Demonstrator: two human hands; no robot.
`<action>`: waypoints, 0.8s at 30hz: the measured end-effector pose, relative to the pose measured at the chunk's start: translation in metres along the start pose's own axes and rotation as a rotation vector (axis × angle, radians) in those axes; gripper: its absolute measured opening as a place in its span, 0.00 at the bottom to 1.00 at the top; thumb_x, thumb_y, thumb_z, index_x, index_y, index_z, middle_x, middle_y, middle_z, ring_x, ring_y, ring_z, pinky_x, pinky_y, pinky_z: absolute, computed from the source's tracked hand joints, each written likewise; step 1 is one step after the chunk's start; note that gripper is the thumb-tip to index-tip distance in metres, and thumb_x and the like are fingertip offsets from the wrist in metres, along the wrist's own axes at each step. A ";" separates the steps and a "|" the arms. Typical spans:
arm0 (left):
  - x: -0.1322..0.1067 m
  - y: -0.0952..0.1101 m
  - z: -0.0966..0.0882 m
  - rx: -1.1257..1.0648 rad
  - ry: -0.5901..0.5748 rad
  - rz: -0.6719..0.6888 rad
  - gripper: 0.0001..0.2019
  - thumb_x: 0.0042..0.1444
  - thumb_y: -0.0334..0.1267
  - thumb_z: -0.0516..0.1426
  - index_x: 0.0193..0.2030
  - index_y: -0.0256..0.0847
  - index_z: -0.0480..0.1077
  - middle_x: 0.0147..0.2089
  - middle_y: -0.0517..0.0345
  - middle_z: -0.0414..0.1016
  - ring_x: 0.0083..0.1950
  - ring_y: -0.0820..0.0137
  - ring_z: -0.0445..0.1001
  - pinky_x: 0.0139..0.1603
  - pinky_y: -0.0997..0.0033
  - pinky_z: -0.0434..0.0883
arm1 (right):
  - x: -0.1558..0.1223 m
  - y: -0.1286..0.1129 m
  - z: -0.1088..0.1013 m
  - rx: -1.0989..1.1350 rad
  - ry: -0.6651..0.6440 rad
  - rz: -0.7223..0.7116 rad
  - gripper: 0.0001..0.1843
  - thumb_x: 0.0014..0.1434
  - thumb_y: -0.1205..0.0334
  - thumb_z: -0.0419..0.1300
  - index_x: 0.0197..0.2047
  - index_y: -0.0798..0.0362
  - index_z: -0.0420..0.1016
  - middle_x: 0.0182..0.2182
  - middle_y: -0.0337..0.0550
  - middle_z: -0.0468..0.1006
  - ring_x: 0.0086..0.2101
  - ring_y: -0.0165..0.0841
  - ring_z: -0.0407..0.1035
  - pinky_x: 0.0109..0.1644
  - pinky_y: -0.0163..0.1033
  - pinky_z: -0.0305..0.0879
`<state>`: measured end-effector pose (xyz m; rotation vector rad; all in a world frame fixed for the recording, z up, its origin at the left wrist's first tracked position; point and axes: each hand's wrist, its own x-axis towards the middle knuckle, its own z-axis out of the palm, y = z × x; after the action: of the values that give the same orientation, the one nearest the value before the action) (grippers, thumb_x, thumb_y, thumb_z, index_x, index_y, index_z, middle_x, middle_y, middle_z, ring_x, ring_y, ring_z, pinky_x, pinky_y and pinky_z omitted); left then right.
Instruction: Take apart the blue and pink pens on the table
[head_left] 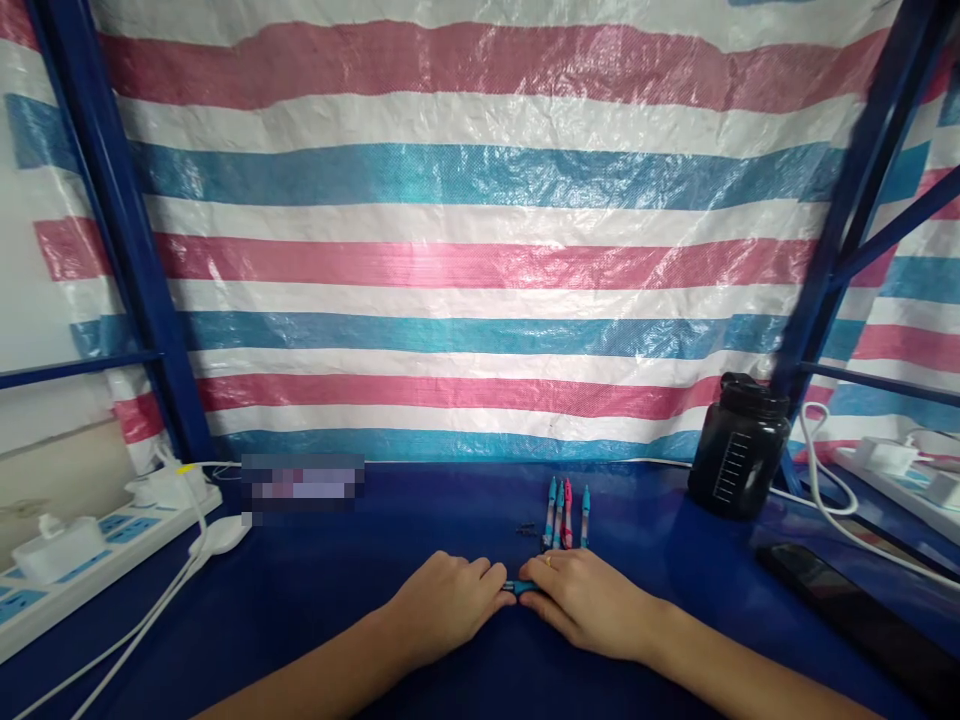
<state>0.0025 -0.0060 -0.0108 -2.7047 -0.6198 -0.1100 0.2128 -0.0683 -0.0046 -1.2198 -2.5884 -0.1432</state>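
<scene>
My left hand and my right hand rest side by side on the blue table, fingers curled. Between their fingertips they pinch a small blue pen, each hand on one end. Just beyond my right hand lie several pens in a row, blue ones and a red one, pointing away from me. A tiny dark part lies to the left of that row.
A black jug stands at the back right, a dark phone lies at the right edge. White power strips and cables run along both sides. A striped tarp closes the back.
</scene>
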 end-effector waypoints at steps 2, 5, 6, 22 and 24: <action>0.000 -0.001 -0.003 -0.030 -0.013 0.020 0.12 0.69 0.42 0.47 0.36 0.40 0.64 0.31 0.58 0.75 0.29 0.66 0.76 0.25 0.73 0.66 | 0.000 0.001 -0.002 0.027 -0.020 0.008 0.12 0.70 0.58 0.46 0.41 0.52 0.67 0.32 0.40 0.75 0.31 0.33 0.71 0.34 0.34 0.62; 0.001 -0.003 -0.009 -0.073 -0.040 0.031 0.12 0.69 0.41 0.48 0.35 0.40 0.64 0.32 0.58 0.75 0.30 0.65 0.76 0.25 0.72 0.65 | 0.001 0.002 -0.004 0.042 -0.048 0.006 0.13 0.71 0.58 0.45 0.40 0.52 0.67 0.32 0.40 0.75 0.32 0.32 0.71 0.35 0.35 0.62; 0.001 -0.004 -0.011 -0.097 -0.039 0.026 0.12 0.69 0.41 0.48 0.35 0.40 0.64 0.32 0.58 0.75 0.29 0.65 0.76 0.24 0.72 0.64 | 0.001 0.002 -0.004 0.047 -0.055 0.002 0.14 0.71 0.58 0.44 0.40 0.53 0.67 0.32 0.40 0.75 0.32 0.33 0.71 0.35 0.35 0.62; -0.001 -0.007 -0.011 -0.209 0.033 0.013 0.12 0.67 0.42 0.49 0.33 0.41 0.63 0.30 0.62 0.75 0.28 0.67 0.75 0.23 0.71 0.61 | 0.001 0.001 -0.008 0.078 -0.074 0.007 0.14 0.71 0.59 0.44 0.42 0.53 0.68 0.32 0.42 0.74 0.32 0.33 0.70 0.35 0.35 0.61; -0.001 -0.007 -0.011 -0.208 0.029 0.015 0.12 0.67 0.42 0.49 0.33 0.41 0.63 0.30 0.62 0.74 0.28 0.67 0.75 0.23 0.71 0.60 | 0.001 0.001 -0.007 0.089 -0.085 0.007 0.14 0.71 0.58 0.44 0.42 0.53 0.68 0.33 0.42 0.74 0.32 0.33 0.70 0.36 0.35 0.61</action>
<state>-0.0013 -0.0043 0.0019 -2.9012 -0.6101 -0.2204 0.2145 -0.0681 0.0025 -1.2286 -2.6314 0.0253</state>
